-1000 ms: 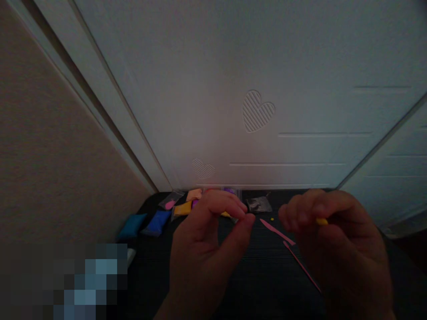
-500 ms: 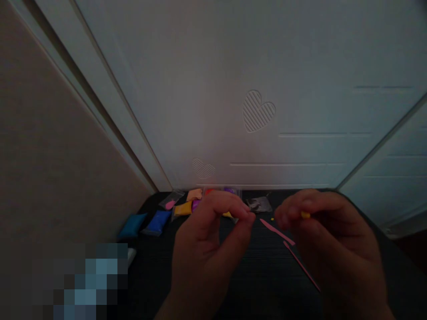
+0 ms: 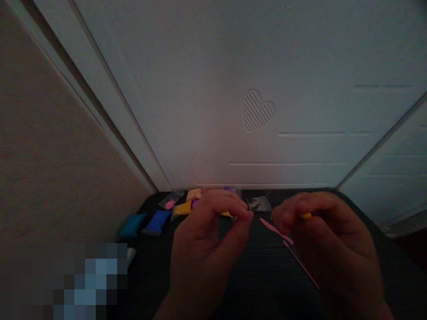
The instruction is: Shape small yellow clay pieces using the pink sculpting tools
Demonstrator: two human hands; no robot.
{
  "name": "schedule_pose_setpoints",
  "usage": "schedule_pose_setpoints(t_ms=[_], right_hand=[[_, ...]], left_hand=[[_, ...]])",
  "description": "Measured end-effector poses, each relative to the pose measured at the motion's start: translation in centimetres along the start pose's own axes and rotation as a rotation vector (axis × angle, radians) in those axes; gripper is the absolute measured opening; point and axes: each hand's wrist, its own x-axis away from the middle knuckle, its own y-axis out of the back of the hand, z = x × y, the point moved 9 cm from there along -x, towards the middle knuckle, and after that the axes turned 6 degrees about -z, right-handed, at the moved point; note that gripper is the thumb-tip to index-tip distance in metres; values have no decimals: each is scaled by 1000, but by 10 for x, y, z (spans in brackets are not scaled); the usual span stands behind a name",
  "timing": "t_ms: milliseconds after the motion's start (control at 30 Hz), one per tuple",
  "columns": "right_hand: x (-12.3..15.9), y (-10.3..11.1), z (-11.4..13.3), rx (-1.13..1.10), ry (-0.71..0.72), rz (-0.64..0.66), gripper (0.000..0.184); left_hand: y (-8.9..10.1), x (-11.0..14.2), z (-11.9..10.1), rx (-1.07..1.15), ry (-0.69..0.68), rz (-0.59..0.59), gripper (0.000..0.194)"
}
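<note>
Between the thumb and fingers of my right hand (image 3: 336,240) is a small piece of yellow modelling clay (image 3: 306,215), partly covered. My left hand (image 3: 207,244) is closed in a pinch, thumb tip against fingertip; whatever may be between them is hidden. Both hands are raised above the dark table, apart from each other. A pink plastic knife (image 3: 275,230) lies between them, its end near my right hand. Below it a thin pink modelling tool (image 3: 302,266) runs partly behind that hand.
To the left lie a teal packet (image 3: 132,225), a blue packet (image 3: 156,222) and a yellow packet (image 3: 182,209). Behind my left hand is a clear tray (image 3: 238,192) with coloured packets. A grey bag (image 3: 260,204) lies at the back, against the white panel (image 3: 213,111).
My right hand has turned slightly and its fingers cover more of the yellow clay. My left hand has shifted slightly left, still pinched.
</note>
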Motion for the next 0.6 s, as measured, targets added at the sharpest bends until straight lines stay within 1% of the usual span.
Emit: schedule_pose_setpoints(t_ms=[167,433,600], right_hand=[[1,1,-1,-45,-11,3,12],[1,2,-1,-2,-3,-19,13],[0,1,2,38,26,-5,12]], left_hand=[[-1,0,2,6,-7,19,19],[0,1,0,33,-8,22,18],[-4,2,1,88,24,64,18]])
